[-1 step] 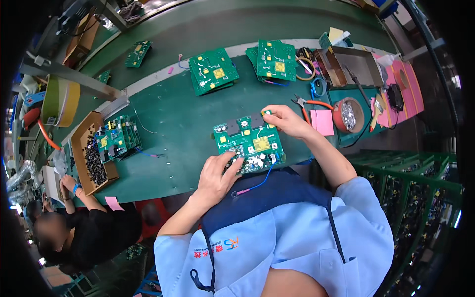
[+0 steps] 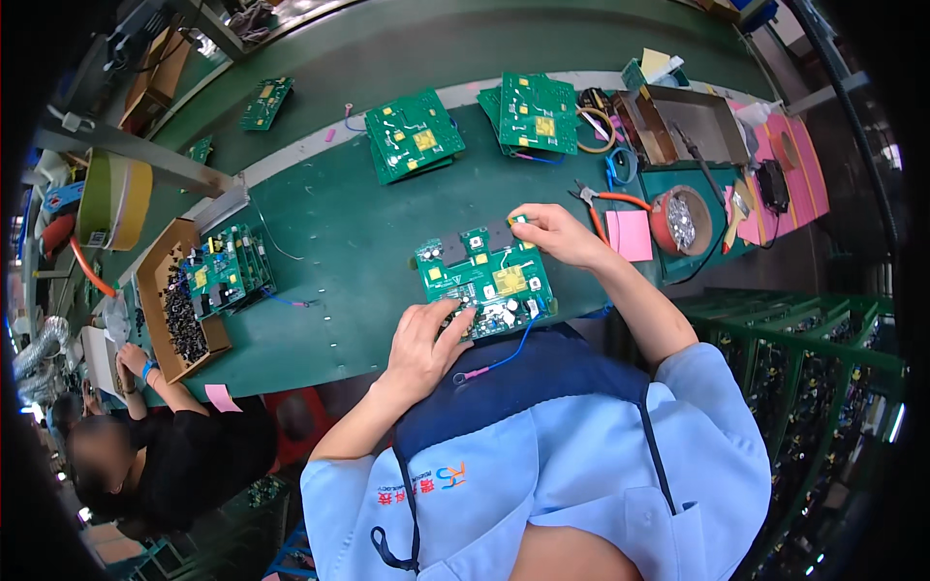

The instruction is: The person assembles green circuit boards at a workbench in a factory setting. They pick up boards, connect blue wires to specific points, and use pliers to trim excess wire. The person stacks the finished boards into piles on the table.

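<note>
A green circuit board (image 2: 469,274) with white and yellow parts and a dark strip along its far side lies near the bench's front edge, in front of my body. My left hand (image 2: 423,349) grips its near left part, thumb and fingertips on the small components there. At the far right corner my right hand (image 2: 557,235) pinches the board between thumb and forefinger; the other fingers are curled. From the board's near edge a blue wire (image 2: 511,357) with a pink sleeve and ring terminal hangs over my dark apron (image 2: 465,412).
Stacked circuit boards (image 2: 412,136) and another stack (image 2: 536,116) lie at the back. On the right are orange-handled cutters (image 2: 620,198), a pink pad (image 2: 630,235) and a red bowl (image 2: 660,230) of metal bits. Leftward, a cardboard box (image 2: 155,320) holds black parts; beyond it sits a co-worker (image 2: 199,450).
</note>
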Available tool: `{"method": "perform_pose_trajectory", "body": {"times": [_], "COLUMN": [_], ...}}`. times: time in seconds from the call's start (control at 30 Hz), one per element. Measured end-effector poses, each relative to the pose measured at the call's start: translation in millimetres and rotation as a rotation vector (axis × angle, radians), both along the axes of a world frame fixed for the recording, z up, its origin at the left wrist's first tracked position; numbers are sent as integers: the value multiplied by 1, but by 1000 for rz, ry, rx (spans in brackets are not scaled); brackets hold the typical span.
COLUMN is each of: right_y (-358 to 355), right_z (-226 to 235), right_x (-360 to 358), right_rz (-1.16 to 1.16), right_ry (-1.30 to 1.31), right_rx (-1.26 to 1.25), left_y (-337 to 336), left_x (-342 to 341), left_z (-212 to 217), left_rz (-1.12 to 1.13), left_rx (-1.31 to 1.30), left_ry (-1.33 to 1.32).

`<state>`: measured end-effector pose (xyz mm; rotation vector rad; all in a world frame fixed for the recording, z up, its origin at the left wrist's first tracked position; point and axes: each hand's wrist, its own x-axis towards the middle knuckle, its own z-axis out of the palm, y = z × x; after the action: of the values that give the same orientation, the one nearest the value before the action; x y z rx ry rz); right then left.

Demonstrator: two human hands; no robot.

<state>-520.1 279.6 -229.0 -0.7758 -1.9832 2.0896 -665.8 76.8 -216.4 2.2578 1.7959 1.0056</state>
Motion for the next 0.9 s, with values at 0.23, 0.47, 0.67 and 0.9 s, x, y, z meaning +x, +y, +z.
{"method": "perform_pose_trajectory", "body": {"times": [0.23, 0.47, 0.67, 0.9], "right_y": [-2, 11, 90, 116], "right_z": [-18, -23, -48, -65], "right_x": [0, 7, 19, 20], "right_rz": [-78, -142, -908, -845], "right_ry": [-81, 15, 56, -30], "right_rx": [282, 231, -159, -452], "left_y": [-3, -4, 27, 76], "left_x": [2, -11, -51, -61], "left_z": [-26, -10, 3, -17], "left_rz": [-12, 28, 359, 393], "left_rx": [-58, -117, -137, -345], "left_ry": [2, -139, -428, -1111]}}
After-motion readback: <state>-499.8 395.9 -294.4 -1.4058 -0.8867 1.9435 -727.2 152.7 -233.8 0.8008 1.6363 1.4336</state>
